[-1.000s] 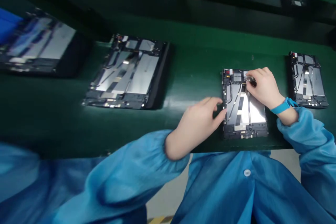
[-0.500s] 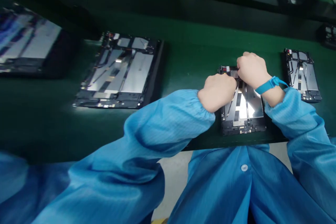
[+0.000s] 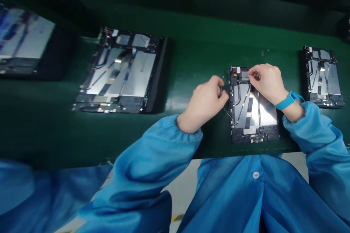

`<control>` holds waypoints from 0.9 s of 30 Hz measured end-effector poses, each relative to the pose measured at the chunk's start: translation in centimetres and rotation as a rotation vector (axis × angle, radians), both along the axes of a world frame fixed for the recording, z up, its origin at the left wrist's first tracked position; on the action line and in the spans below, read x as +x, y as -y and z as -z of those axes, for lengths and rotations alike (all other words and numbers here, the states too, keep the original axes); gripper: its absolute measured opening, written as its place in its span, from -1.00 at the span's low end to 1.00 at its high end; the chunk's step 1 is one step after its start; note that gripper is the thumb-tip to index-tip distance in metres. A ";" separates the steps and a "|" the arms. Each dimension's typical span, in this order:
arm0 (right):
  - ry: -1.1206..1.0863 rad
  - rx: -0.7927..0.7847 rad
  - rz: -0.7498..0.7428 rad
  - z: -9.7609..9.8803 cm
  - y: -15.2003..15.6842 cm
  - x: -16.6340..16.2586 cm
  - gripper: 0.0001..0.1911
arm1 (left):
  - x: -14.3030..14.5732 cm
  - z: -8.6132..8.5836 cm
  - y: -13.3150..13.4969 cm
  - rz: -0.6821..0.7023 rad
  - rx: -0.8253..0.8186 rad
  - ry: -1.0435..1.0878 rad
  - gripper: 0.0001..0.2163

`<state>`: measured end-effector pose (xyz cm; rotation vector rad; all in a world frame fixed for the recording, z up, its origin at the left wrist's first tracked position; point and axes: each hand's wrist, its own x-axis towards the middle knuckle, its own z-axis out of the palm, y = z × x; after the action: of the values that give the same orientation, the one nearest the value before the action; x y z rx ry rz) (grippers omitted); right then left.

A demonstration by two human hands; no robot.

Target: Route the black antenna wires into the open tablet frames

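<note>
Open tablet (image 3: 254,113): lay flat on the green belt (image 3: 191,58), close in front of me, between my hands.
Left hand (image 3: 205,103): fingers curled, thumb and forefinger pinching a thin wire (image 3: 227,113) at the tablet's left edge.
Right hand (image 3: 266,82): fingertips pressed together over the tablet's top end; could not tell what they gripped.
Wrist: blue strap (image 3: 287,101) on my right.
Neighbours: left tablet (image 3: 123,71) and right tablet (image 3: 324,78), both well apart.

Holds both arms (image 3: 153,149) forward, elbows bent. Curls the left hand (image 3: 203,103) knuckles up, thumb and forefinger pinched together. Bends the right hand (image 3: 266,82) inward at the wrist, fingertips (image 3: 253,76) pinched, near the left but apart. Wears a blue band (image 3: 287,101) on the right wrist.
</note>
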<state>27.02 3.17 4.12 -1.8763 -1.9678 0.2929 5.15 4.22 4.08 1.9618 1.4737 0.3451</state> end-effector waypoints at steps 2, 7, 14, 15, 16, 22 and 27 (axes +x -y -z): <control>0.017 0.012 -0.011 -0.2 1.3 -0.1 -0.77 | 0.6 0.1 -0.8 -0.006 -0.029 0.203 -0.84; -0.094 0.000 -0.028 -0.2 3.9 0.0 -0.81 | 1.2 0.0 -2.8 -0.032 -0.313 0.446 -0.83; -0.262 0.135 0.004 1.5 5.4 0.2 -0.84 | 0.5 -0.8 -4.4 0.089 -0.487 0.436 -0.80; -0.281 0.168 -0.009 1.7 5.4 0.2 -0.85 | 0.3 -0.8 -4.6 0.110 -0.504 0.432 -0.78; -0.299 0.196 -0.021 1.8 5.4 0.2 -0.85 | 0.2 -0.7 -4.8 0.130 -0.517 0.435 -0.78; -0.332 0.201 -0.036 2.0 5.3 0.2 -0.86 | -0.1 0.0 -4.4 0.129 -0.518 0.510 -0.80; -0.336 0.170 -0.034 2.0 5.4 0.1 -0.86 | 0.2 0.1 -3.1 0.007 -0.471 0.561 -0.83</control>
<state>27.08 -2.23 2.15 -1.5724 -1.7404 0.4082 5.34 7.27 3.97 1.3501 1.0607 0.4520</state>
